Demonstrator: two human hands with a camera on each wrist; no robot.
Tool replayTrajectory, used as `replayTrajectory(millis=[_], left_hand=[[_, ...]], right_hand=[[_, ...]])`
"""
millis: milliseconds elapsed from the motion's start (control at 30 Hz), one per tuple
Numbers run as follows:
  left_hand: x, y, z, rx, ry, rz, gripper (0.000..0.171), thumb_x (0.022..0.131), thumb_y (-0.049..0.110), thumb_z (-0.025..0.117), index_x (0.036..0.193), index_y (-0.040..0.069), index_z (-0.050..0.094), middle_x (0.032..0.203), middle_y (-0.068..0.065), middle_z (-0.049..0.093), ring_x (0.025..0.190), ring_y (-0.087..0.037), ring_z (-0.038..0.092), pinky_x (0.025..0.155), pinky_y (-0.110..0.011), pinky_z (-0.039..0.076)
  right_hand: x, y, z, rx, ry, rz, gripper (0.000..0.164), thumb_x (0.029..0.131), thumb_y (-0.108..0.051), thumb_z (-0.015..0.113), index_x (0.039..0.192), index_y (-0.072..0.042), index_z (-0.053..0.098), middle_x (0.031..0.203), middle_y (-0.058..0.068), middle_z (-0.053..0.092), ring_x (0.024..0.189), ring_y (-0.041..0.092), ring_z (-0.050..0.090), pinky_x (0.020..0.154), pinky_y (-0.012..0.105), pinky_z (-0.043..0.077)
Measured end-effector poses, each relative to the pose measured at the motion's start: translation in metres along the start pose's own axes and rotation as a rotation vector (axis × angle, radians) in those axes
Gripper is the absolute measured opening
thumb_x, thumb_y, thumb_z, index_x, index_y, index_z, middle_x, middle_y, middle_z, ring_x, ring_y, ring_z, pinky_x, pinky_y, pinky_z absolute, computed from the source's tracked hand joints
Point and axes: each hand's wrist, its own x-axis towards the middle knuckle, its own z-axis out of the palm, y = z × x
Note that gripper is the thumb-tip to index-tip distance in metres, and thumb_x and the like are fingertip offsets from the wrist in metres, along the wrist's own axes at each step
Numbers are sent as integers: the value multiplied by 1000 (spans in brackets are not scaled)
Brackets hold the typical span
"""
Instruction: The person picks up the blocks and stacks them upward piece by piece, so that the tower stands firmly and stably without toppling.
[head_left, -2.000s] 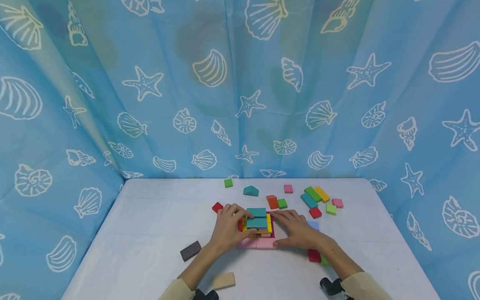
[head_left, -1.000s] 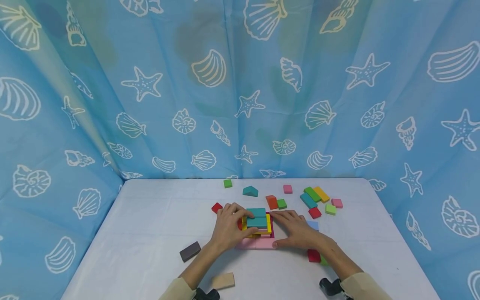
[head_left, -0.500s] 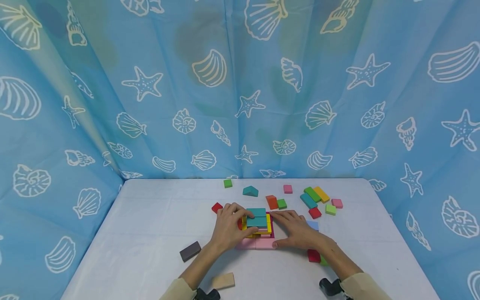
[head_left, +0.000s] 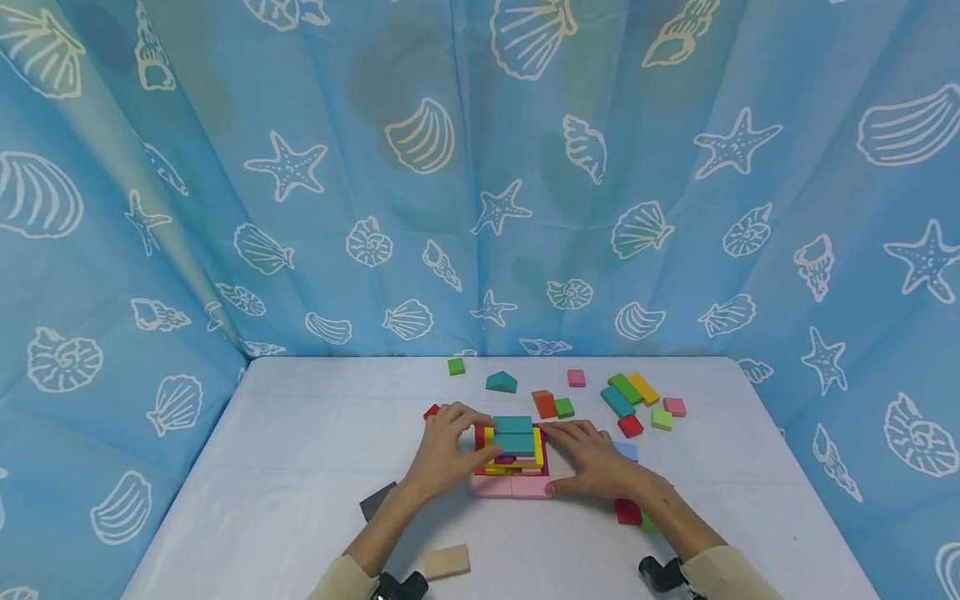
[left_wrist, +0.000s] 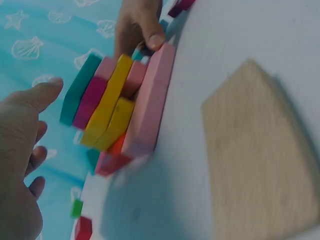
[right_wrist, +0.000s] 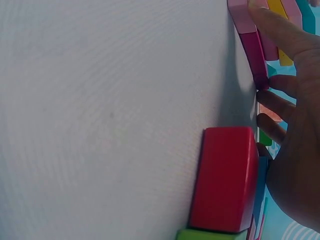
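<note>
Loosely parted left hand (head_left: 441,457), grip empty, near oblong teal blocks (head_left: 513,445); right hand (head_left: 592,460), spread, touches pink block (head_left: 529,488).

We've got bare counter (head_left: 285,467) left of the dark block (head_left: 377,500). Right grip (head_left: 592,460) blocks the right side of the stack (head_left: 513,445); left grip (head_left: 444,454) crowds its left.

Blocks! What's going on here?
There's a layered stack of coloured blocks, with two teal blocks on top. A person's left hand is beside the teal blocks, thumb and fingers apart, seemingly not gripping them. Their right hand touches the stack's other side, its thumb at a pink block. Loose blocks lie around on the white table.
</note>
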Motion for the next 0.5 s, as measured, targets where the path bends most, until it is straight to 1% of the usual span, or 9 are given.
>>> replayTrajectory(millis=[67,133,233,300,400,467,500], left_hand=[[-2,-6,-6,-21,-27,-27,35,85,39,81,117,30,70,111,10,62,108,-11,55,92,-40,48],[-4,-13,-14,-32,-79,-51,37,86,37,80,121,29,68,111,8,64,105,-12,56,89,-37,50],[-6,-23,-27,-41,-197,-85,39,88,36,78,125,27,66,113,6,65,102,-16,58,84,-32,50],[-8,-28,-35,-53,-274,-97,40,88,35,79,125,24,67,113,2,67,100,-18,59,80,-29,52],[-12,-35,-47,-60,-368,-117,41,86,34,81,123,21,68,111,0,67,98,-21,59,76,-26,52],[-16,-39,-55,-54,-437,-136,41,85,32,82,122,19,69,108,1,67,97,-20,58,77,-27,52],[-18,-41,-60,-44,-481,-159,42,84,31,83,122,20,69,107,2,66,96,-19,58,78,-28,52]], right_hand=[[1,0,1,-1,-4,8,105,70,-62,82,157,-30,34,158,3,37,146,34,27,110,70,27],[1,0,1,-2,-3,15,105,70,-61,83,157,-31,34,158,3,37,146,33,27,110,70,27],[1,0,1,4,-1,17,105,69,-60,84,157,-30,34,158,3,38,146,33,27,110,70,26],[1,0,1,2,0,17,105,69,-60,84,157,-30,34,158,3,38,146,33,27,110,70,26],[0,-1,0,2,-3,16,105,69,-60,84,157,-30,35,158,3,38,146,33,27,110,71,25],[0,-1,0,0,-5,18,105,69,-61,84,157,-31,35,158,3,37,146,33,27,110,71,25],[0,-1,0,-3,-5,19,105,69,-61,84,157,-31,35,158,2,37,146,33,27,110,71,25]])
